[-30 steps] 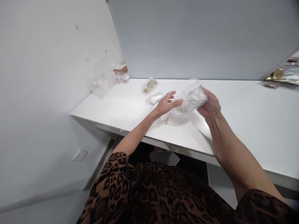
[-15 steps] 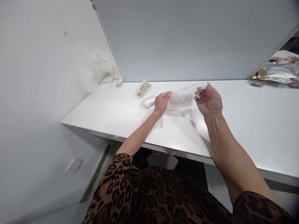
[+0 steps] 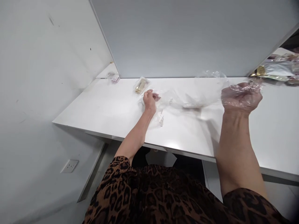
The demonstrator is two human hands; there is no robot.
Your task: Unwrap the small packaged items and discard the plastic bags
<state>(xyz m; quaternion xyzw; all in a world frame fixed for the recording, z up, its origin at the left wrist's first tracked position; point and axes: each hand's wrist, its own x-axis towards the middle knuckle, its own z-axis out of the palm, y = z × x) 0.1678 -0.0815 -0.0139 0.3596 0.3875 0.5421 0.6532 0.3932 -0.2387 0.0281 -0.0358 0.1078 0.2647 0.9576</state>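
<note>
A long piece of clear plastic wrapping stretches between my two hands, above the white table. My left hand is closed on its left end, with the fingers curled inward. At the other end, my right hand is bent at the wrist and closed, with crinkled plastic bunched over its palm and fingers. More loose clear plastic lies under and beside my left hand. Just behind that hand rests a small clear packet with a gold-coloured item. What the stretched wrapping contains, if anything, is blurred.
The white table meets a grey panel at the back and a white wall on the left. A small clear packet with pink in it lies in the back left corner. Several shiny packages are at the far right.
My right hand has moved well to the right and my left hand slightly left, drawing the plastic out between them. The view has shifted a little.
</note>
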